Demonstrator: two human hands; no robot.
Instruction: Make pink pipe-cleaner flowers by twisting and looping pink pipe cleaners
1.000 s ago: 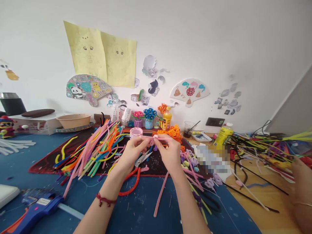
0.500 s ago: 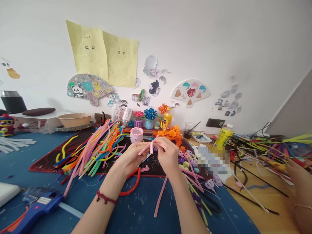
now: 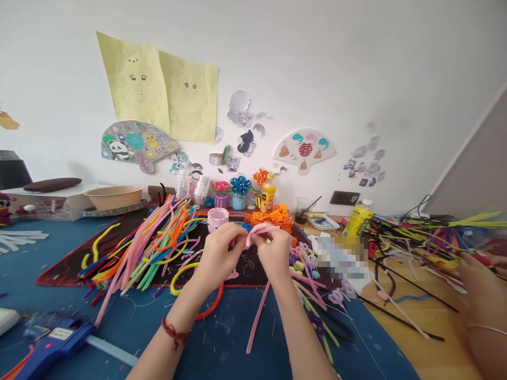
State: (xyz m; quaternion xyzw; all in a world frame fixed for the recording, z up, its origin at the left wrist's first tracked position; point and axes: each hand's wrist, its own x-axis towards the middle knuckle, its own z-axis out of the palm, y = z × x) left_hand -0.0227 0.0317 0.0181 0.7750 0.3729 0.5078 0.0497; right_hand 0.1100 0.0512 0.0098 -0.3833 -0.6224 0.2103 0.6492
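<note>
Between my two hands is a pink pipe cleaner (image 3: 264,228), bent into a short folded piece. My left hand (image 3: 224,250) pinches its left end with thumb and fingertips. My right hand (image 3: 273,252) grips the folded part, and the fingertips of both hands nearly meet. Just behind them stands a small pink cup (image 3: 217,219) wrapped in pipe cleaner. A loose pink pipe cleaner (image 3: 258,319) lies below my right hand. Orange pipe-cleaner pieces (image 3: 273,215) are heaped beyond it.
Left lies a pile of coloured pipe cleaners (image 3: 138,243); nearer is a blue glue gun (image 3: 59,343). Small pipe-cleaner flowers (image 3: 241,186) stand at the back beside a yellow bottle (image 3: 268,193). Another yellow bottle (image 3: 357,219) is at right. A co-worker's hand (image 3: 475,279) works at far right.
My left hand has turned palm-down and closed in on the right hand. The pink pipe cleaner's ends, which stuck out before, are now folded over between my fingers. The view has shifted slightly.
</note>
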